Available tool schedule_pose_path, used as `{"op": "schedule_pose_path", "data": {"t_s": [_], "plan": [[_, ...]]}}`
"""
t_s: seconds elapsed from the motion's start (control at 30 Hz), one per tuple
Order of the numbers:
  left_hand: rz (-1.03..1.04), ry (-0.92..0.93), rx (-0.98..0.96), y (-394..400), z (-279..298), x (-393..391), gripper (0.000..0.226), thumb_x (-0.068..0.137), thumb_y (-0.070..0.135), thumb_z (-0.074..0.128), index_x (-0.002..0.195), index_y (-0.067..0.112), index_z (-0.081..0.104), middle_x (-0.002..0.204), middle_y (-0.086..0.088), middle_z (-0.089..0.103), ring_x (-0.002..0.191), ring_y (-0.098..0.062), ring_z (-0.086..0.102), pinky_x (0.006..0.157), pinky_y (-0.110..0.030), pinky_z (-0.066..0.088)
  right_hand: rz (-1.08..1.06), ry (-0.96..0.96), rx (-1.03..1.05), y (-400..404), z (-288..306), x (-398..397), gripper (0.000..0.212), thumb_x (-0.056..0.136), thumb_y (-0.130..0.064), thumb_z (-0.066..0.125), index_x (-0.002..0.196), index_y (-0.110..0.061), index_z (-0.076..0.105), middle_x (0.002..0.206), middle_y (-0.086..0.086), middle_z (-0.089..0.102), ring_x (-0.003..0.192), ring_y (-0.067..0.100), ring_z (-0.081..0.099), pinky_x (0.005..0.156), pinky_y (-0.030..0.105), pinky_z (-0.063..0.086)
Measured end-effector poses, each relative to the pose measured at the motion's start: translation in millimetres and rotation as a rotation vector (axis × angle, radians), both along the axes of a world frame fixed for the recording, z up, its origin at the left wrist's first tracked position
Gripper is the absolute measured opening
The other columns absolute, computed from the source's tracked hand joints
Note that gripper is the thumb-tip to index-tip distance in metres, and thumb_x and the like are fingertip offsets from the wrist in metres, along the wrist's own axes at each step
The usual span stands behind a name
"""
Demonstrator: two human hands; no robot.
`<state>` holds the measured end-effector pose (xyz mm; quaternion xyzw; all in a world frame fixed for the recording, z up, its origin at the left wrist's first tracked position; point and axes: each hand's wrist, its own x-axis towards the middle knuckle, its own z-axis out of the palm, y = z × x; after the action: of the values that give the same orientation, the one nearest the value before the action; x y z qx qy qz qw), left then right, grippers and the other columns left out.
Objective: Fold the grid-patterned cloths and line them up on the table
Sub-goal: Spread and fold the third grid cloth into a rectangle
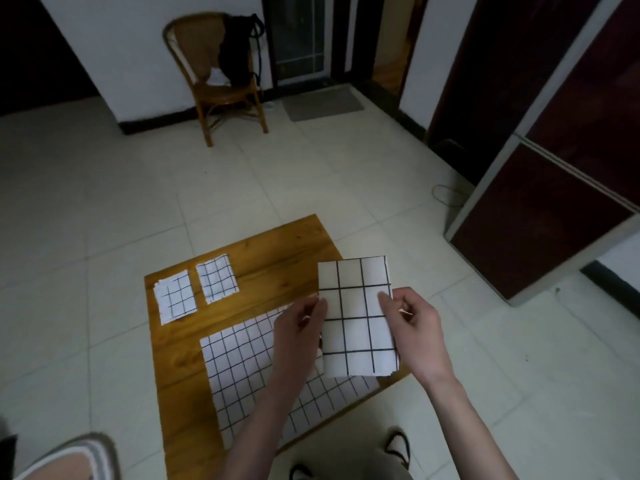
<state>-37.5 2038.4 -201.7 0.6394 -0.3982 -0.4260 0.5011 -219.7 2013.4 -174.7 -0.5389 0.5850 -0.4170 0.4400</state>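
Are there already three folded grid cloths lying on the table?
No, only two folded cloths lie on the wooden table; a third folded cloth is held above it by both hands.

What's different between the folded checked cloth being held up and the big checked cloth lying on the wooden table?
The folded white black-grid cloth is held above the wooden table, pinched by the left hand and right hand; the large white black-grid cloth lies flat on it. The folded one is a compact rectangle; the large one is spread open and covers far more area. Both share the same pattern.
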Motion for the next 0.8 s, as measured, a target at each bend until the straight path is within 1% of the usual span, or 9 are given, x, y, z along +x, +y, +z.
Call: {"op": "schedule_pose_path", "data": {"t_s": [0.07,0.13,0.17,0.23,0.3,0.43,0.53,0.67,0.8], "plan": [[-0.033,0.000,-0.012,-2.9,6.5,-20.2,0.013,0.101,0.022,0.064,0.093,0.020,0.073,0.075,0.000,0.069,0.059,-0.013,0.057,0.053,-0.025,0.049,-0.037,-0.014,0.006,2.9,1.8,-21.8,0.031,0.103,-0.030,0.063,0.080,-0.011,0.058,0.064,-0.002,0.042,0.062,0.014,0.040,0.059,0.028,0.037],[-0.057,-0.019,-0.028,-5.9,11.9,-43.1,0.013,0.101,0.021,0.065,0.091,0.022,0.073,0.077,-0.002,0.070,0.060,-0.016,0.059,0.054,-0.026,0.049,-0.062,-0.045,0.016,4.3,3.1,-45.1,0.034,0.103,-0.034,0.063,0.082,-0.008,0.059,0.070,0.014,0.046,0.065,0.019,0.043,0.064,0.031,0.041],[-0.064,-0.031,-0.035,-7.8,13.4,-55.3,0.013,0.101,0.021,0.065,0.090,0.022,0.072,0.074,-0.002,0.069,0.059,-0.016,0.058,0.053,-0.027,0.049,-0.068,-0.065,0.025,5.0,4.3,-57.3,0.037,0.102,-0.035,0.064,0.084,-0.004,0.058,0.070,0.016,0.044,0.064,0.020,0.041,0.064,0.029,0.041],[-0.071,-0.035,-0.035,-11.8,14.8,-81.0,0.016,0.101,0.020,0.065,0.087,0.019,0.071,0.064,0.000,0.062,0.054,-0.012,0.053,0.051,-0.026,0.045,-0.072,-0.091,0.054,5.7,7.6,-84.1,0.042,0.101,-0.035,0.066,0.087,0.003,0.054,0.067,0.007,0.036,0.063,0.020,0.034,0.061,0.027,0.036],[-0.069,-0.017,-0.023,-17.7,16.4,-108.6,0.017,0.101,0.021,0.065,0.086,0.020,0.071,0.061,0.005,0.061,0.055,-0.011,0.052,0.052,-0.027,0.044,-0.067,-0.101,0.082,4.3,9.3,-113.8,0.040,0.100,-0.032,0.067,0.082,0.000,0.051,0.067,0.002,0.033,0.064,0.020,0.030,0.064,0.031,0.033],[-0.057,-0.006,0.018,-32.6,22.7,-171.8,0.014,0.101,0.024,0.064,0.092,0.029,0.074,0.086,0.014,0.076,0.078,-0.007,0.070,0.073,-0.030,0.059,-0.086,-0.089,0.090,-5.6,11.5,-174.3,0.039,0.100,-0.027,0.069,0.074,-0.008,0.046,0.065,-0.002,0.027,0.063,0.021,0.025,0.061,0.033,0.028],[-0.016,0.007,0.008,-43.1,26.9,-219.9,0.012,0.101,0.024,0.065,0.095,0.024,0.076,0.085,0.002,0.075,0.076,-0.016,0.067,0.072,-0.031,0.056,-0.094,-0.045,0.064,-20.5,10.7,-218.4,0.036,0.100,-0.029,0.069,0.079,-0.004,0.053,0.063,-0.003,0.031,0.060,0.017,0.029,0.057,0.032,0.028],[0.021,0.019,-0.022,-60.9,33.2,-273.3,0.014,0.101,0.021,0.067,0.091,0.018,0.076,0.089,-0.020,0.068,0.073,-0.010,0.053,0.065,-0.012,0.043,-0.080,-0.036,0.068,-45.7,10.8,-270.9,0.028,0.099,-0.033,0.069,0.082,-0.011,0.065,0.060,-0.002,0.044,0.058,0.013,0.038,0.054,0.029,0.033],[0.048,0.034,-0.030,-82.4,37.0,-311.0,0.015,0.101,0.019,0.067,0.090,0.015,0.076,0.087,-0.026,0.065,0.072,-0.012,0.051,0.065,-0.018,0.042,-0.082,-0.001,0.038,-65.9,8.9,-310.3,0.018,0.100,-0.029,0.068,0.085,-0.019,0.069,0.054,-0.011,0.048,0.050,0.007,0.040,0.049,0.022,0.035]]}}
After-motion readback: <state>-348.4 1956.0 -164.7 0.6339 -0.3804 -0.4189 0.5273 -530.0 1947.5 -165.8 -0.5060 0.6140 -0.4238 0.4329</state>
